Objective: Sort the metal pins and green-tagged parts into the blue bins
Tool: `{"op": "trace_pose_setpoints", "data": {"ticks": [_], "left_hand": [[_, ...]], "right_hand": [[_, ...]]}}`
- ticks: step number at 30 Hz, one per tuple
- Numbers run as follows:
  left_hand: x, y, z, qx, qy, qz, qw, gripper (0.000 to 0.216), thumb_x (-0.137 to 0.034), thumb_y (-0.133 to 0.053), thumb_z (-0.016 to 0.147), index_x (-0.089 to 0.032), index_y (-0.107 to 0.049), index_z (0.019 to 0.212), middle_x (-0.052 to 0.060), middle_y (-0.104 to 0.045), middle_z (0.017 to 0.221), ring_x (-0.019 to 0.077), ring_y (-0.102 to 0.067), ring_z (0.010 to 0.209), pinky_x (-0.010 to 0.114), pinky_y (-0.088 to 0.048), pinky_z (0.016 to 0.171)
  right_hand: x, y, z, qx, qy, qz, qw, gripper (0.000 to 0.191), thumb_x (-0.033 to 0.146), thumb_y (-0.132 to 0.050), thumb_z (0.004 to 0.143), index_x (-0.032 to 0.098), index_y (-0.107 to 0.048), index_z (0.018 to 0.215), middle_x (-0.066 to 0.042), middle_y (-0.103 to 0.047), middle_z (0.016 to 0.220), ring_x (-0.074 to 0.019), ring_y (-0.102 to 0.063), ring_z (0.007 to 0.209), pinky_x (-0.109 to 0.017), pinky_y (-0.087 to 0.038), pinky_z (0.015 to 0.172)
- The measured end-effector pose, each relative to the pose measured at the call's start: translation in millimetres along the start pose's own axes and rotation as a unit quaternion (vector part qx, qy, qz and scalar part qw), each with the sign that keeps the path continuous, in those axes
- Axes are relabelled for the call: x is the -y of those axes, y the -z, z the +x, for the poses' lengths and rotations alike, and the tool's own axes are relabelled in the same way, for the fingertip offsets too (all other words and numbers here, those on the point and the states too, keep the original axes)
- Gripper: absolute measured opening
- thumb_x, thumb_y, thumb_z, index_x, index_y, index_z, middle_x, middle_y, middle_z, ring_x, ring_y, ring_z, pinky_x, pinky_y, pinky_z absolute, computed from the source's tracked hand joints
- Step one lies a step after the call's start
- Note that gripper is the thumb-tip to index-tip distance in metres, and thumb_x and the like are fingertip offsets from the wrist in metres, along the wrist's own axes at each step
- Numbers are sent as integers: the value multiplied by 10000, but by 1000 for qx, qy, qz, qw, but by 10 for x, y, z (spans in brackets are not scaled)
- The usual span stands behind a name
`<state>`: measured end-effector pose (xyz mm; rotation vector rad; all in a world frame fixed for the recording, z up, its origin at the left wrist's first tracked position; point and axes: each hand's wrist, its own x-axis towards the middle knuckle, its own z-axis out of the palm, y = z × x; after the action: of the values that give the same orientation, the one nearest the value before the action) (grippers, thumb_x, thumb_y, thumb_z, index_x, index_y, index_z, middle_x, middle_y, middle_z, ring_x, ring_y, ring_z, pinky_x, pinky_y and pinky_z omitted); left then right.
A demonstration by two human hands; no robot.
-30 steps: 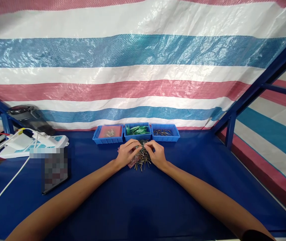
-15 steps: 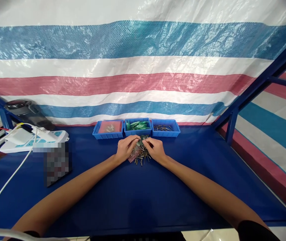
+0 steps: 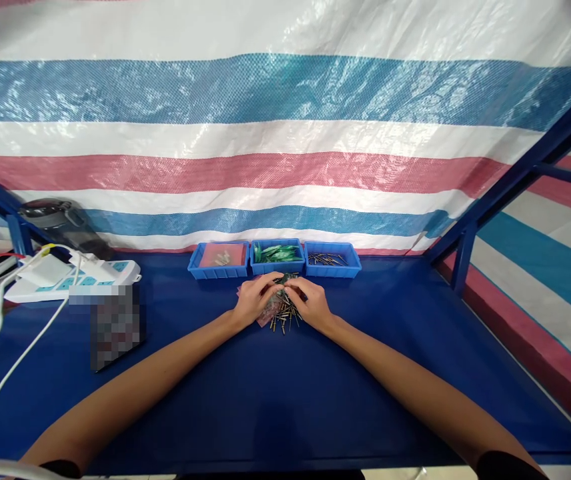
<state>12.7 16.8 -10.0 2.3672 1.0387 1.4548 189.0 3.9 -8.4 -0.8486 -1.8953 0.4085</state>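
- Against the frame from a second ago, the thin gold-coloured rod that bridged the fingertips can no longer be made out; the hands remain in nearly the same place.
- The left hand [image 3: 254,298] is half curled, thumb and forefinger brought close together; whether they grip anything cannot be told.
- The right hand [image 3: 314,303] mirrors it, fingertips very near the left's; its grasp, too, is too small to tell.
- Beneath and between both hands, the loose pile of slim dark and gold-coloured metal rods [image 3: 285,313] lies beside pinkish clear plastic film [image 3: 265,315] on the dark blue table [image 3: 265,387].
- Just beyond stand three blue rectangular plastic bins, unmoved: a left bin [image 3: 219,273] with pink film, a middle bin [image 3: 278,269] with green packets, a right bin [image 3: 334,271] with slim rods.
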Motion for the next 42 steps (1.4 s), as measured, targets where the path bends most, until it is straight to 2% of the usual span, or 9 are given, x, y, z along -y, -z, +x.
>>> {"op": "trace_pose_setpoints", "data": {"ticks": [2,7,9,13,19,22,29,36,42], "left_hand": [[-6,8,3,1,13,12,1000,246,-333,-540,882,-175,-608,1057,-19,-678,678,72,-599,539,151,-463,550],[-43,28,27,0,22,22,1000,225,-355,-528,883,-172,-654,918,24,-709,828,105,-649,660,190,-496,641],[-57,30,33,-7,21,16,1000,216,-344,-533,881,-168,-659,883,28,-705,812,112,-648,673,199,-499,649],[-80,40,37,-32,8,6,999,173,-297,-553,873,-162,-660,855,33,-695,784,119,-640,687,215,-506,667],[-110,60,48,-62,12,-2,998,127,-262,-593,848,-169,-658,905,51,-680,857,140,-635,762,253,-516,710],[-114,59,46,-68,16,1,998,125,-259,-607,838,-168,-657,906,58,-668,878,147,-633,788,261,-519,729],[-111,57,35,-79,16,10,997,108,-249,-613,834,-171,-663,889,52,-660,873,140,-633,775,249,-520,714],[-92,50,7,-80,-65,16,995,168,-170,-629,819,-169,-673,981,55,-689,887,136,-646,803,222,-523,693],[-58,47,-2,-82,-71,19,994,207,-145,-617,825,-182,-682,1018,51,-689,925,126,-647,822,222,-529,733]], "right_hand": [[7,1,10,5,-10,2,1000,184,259,-453,910,181,-619,896,-41,-637,777,-139,-561,644,-256,-447,636],[18,18,5,-46,-64,-4,997,209,306,-442,917,179,-605,880,-20,-617,737,-124,-531,592,-241,-430,609],[18,24,0,-56,-72,-4,996,218,319,-444,916,178,-605,873,-18,-612,726,-124,-528,588,-239,-423,599],[21,24,3,-49,-56,-6,997,229,318,-441,916,177,-606,841,-22,-614,722,-123,-527,585,-241,-417,597],[-7,-9,-1,12,-12,-20,1000,224,308,-451,914,180,-605,813,-11,-584,646,-120,-500,545,-238,-397,561],[-21,-21,-12,20,-2,-23,1000,223,310,-452,912,180,-604,813,-8,-568,628,-121,-485,528,-239,-382,544],[-18,-19,-15,18,0,-15,1000,213,313,-464,907,178,-601,814,-8,-564,628,-120,-483,522,-239,-376,542],[-24,-27,-32,4,25,-30,999,198,300,-485,903,167,-591,801,5,-540,592,-105,-452,499,-229,-360,516],[-31,-32,-48,-8,31,-39,999,199,292,-496,897,165,-594,779,1,-551,607,-99,-454,498,-227,-366,510]]}}
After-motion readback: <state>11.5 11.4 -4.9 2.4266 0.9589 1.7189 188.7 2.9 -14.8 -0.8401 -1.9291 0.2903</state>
